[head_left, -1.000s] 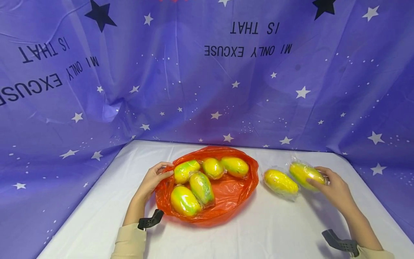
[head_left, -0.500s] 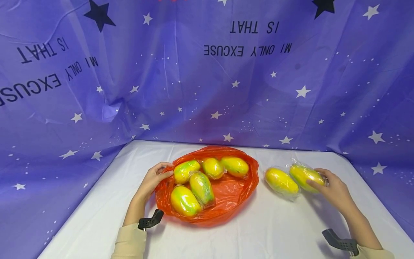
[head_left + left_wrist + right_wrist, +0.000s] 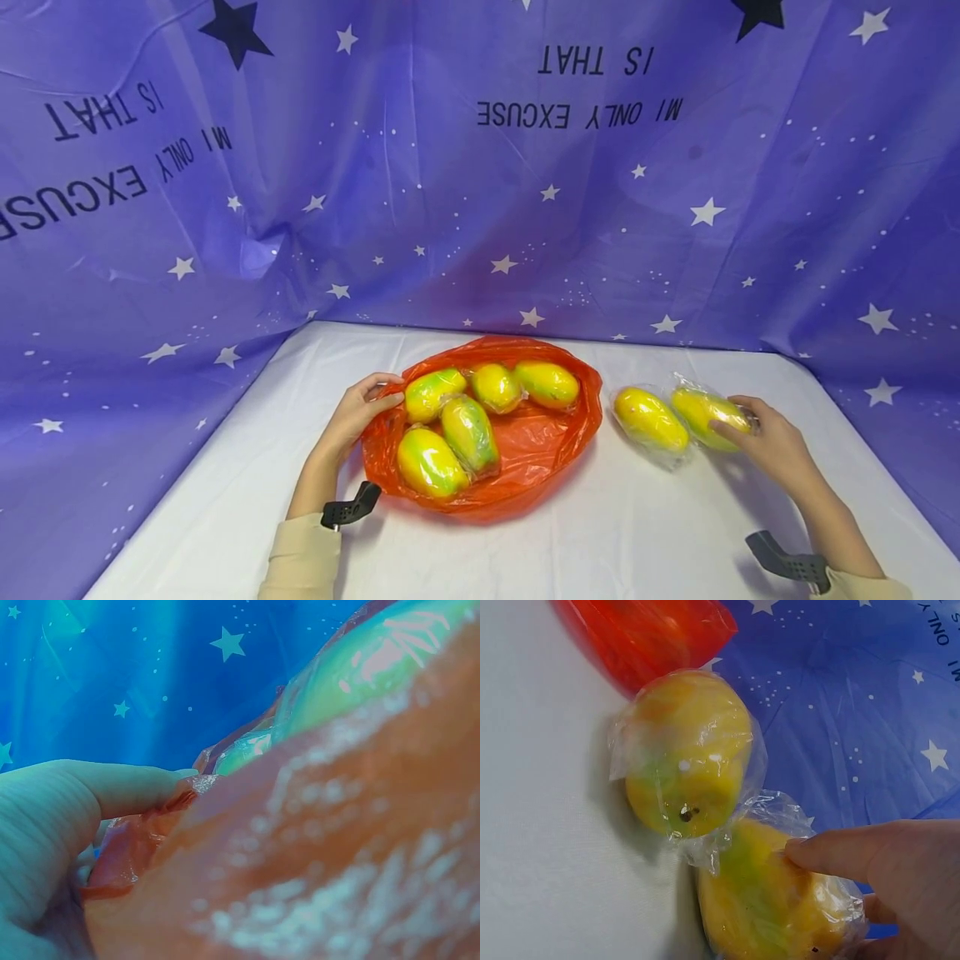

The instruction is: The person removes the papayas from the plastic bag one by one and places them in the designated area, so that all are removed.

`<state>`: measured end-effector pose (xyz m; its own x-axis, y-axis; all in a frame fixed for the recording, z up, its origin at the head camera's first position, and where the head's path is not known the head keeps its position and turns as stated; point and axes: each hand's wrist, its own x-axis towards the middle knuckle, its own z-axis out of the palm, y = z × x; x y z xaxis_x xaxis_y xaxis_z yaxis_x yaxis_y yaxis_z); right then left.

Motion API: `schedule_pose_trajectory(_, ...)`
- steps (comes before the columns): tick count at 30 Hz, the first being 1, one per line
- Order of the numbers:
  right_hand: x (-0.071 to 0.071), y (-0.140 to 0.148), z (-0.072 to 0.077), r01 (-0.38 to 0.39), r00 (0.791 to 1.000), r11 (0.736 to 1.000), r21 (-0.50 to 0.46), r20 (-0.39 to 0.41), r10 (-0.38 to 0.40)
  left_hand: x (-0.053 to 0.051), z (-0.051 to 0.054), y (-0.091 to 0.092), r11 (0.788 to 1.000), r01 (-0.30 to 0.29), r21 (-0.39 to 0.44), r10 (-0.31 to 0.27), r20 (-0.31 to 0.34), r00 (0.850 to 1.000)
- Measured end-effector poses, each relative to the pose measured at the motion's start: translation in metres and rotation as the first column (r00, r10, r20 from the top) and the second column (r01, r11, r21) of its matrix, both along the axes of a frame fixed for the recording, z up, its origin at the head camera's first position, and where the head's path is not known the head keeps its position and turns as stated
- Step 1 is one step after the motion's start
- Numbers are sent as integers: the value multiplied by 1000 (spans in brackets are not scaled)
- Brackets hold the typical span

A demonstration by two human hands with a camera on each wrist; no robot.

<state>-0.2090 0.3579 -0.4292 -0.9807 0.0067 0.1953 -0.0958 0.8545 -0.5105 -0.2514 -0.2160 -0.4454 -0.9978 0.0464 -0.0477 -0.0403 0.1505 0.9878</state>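
Note:
My left hand (image 3: pixel 358 417) pinches the left rim of a red plastic bag (image 3: pixel 525 467); in the left wrist view the thumb (image 3: pixel 142 787) lies along the bag's edge. Inside the wide-mouthed bag lie several yellow-green mangoes (image 3: pixel 431 462) in clear wrap. To the right of the bag, my right hand (image 3: pixel 776 437) grips a wrapped mango (image 3: pixel 708 417) at its right end, thumb on the near side. Another wrapped mango (image 3: pixel 651 419) lies on the table between the bag and the gripped one. In the right wrist view, the clear wraps of these two mangoes touch.
A white cloth covers the table (image 3: pixel 600 542). Behind it hangs a purple-blue curtain (image 3: pixel 480 208) printed with stars and lettering. Black wrist mounts (image 3: pixel 787 560) sit on both forearms.
The gripped mango has shifted slightly toward me with my right hand, and the mango beside it has turned a little. My left hand stays on the bag rim.

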Motion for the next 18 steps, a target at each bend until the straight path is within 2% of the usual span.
schedule_pose_trajectory(9, 0, -1, 2, -8, 998, 1000, 2, 56, 8, -1, -3, -2, 1000, -2, -22, 1, -6, 1000)
schedule_pose_trajectory(18, 0, -5, 3, -26, 1000, 1000, 3, 5, 26, 0, -1, 0, 1000, -10, -11, 10, 7, 1000)
